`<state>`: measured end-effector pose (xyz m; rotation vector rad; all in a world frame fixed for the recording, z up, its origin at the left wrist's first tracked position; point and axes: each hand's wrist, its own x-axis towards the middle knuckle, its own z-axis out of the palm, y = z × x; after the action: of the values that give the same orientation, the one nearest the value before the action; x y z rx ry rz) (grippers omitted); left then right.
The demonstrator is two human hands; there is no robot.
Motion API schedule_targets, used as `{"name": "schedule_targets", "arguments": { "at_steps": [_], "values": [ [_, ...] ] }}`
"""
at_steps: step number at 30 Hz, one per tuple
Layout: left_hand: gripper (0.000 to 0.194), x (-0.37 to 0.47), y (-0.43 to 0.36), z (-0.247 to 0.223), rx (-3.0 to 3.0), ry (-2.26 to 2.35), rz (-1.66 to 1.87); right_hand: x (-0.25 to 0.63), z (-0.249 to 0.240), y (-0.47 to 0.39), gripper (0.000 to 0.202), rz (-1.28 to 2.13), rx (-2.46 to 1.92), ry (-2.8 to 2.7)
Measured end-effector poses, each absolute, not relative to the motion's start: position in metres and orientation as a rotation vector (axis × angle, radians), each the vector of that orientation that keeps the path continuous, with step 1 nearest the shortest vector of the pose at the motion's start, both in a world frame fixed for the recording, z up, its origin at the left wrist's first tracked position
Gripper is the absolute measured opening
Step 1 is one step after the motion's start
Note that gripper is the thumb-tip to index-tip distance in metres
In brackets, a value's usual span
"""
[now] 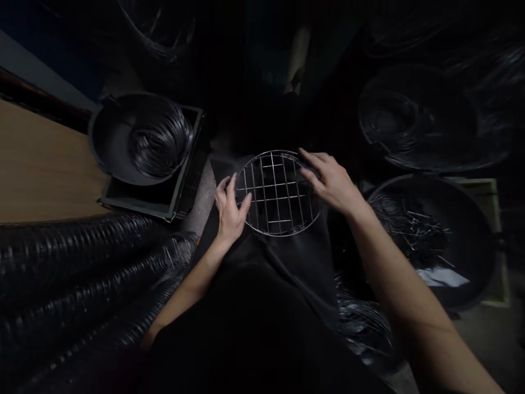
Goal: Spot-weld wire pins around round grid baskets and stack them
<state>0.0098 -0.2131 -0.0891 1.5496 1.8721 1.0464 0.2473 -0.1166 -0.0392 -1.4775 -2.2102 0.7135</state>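
The round silver-coloured wire rack (276,191) is seen above the lap in dark grey cloth (295,265), between the two hands. At the far left, a round dark grey basin (112,156) is placed over a dark green rectangular crate (133,206), and a loose coil of shiny grey wire (164,139) is contained in the basin. At the left edge of the rack, the left hand (230,216) is kept wide, with the thumb reaching over the rim and spread apart from the fingers. The rack is formed by a thin, shiny rim, and its inside is crossed by straight wires, by which a grid with open gaps is made. Short cross wires are seen near the top and the bottom, and a bright glint is shown at the upper middle. The right part is dimmer. At the upper right edge, the right hand (334,183) is also opened, with the fingers extended over the rim. By neither hand is a closed grip clearly shown. Farther right, short dark wire pieces (418,224) are held in a wide black round basin (471,241).
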Motion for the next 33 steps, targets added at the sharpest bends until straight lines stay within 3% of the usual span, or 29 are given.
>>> {"name": "schedule_targets", "arguments": {
  "at_steps": [4, 17, 28, 33],
  "values": [
    [0.065, 0.014, -0.217, -0.096, 1.526, 1.723, 1.045, 0.255, -0.046, -0.168, 0.067, 0.654, -1.611, -2.075],
    [0.063, 0.018, -0.212, -0.126, 1.478, 1.514, 1.297, 0.25, -0.105, -0.198, 0.063, 0.755, -1.55, -1.703],
    [0.06, -0.022, -0.16, -0.09, 1.565, 1.308, 1.09, 0.238, -0.071, -0.223, 0.061, 0.797, -1.703, -1.476],
    [0.064, -0.035, -0.162, -0.073, 1.537, 1.673, 1.144, 0.243, -0.056, -0.191, 0.045, 0.739, -1.735, -1.435]
  ]
}}
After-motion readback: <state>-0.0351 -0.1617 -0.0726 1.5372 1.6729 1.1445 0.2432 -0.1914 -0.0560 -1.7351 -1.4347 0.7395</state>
